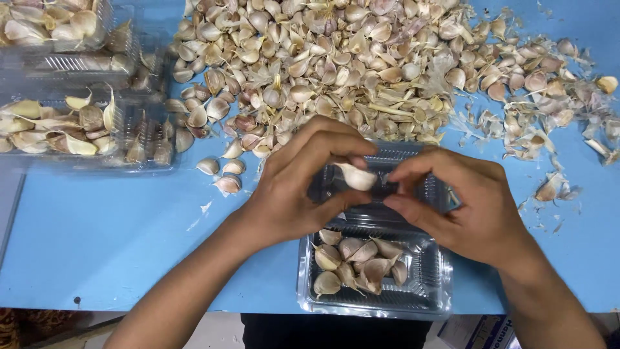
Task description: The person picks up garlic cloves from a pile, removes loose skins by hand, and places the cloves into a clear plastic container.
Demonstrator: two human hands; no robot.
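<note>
My left hand (300,187) pinches a single garlic clove (357,176) between thumb and fingers, above an open clear plastic clamshell box (434,291). My right hand (462,203) is just right of the clove, its fingertips curled toward it at the clove's end; whether they touch it I cannot tell. Several unpeeled cloves (355,262) lie in the near half of the box. The box's far half is partly hidden behind both hands.
A big heap of loose garlic cloves (323,64) covers the far part of the blue table (103,226), with papery skins (555,123) scattered to the right. Stacked clear boxes of cloves (71,123) stand at the far left. The table's near edge runs just below the box.
</note>
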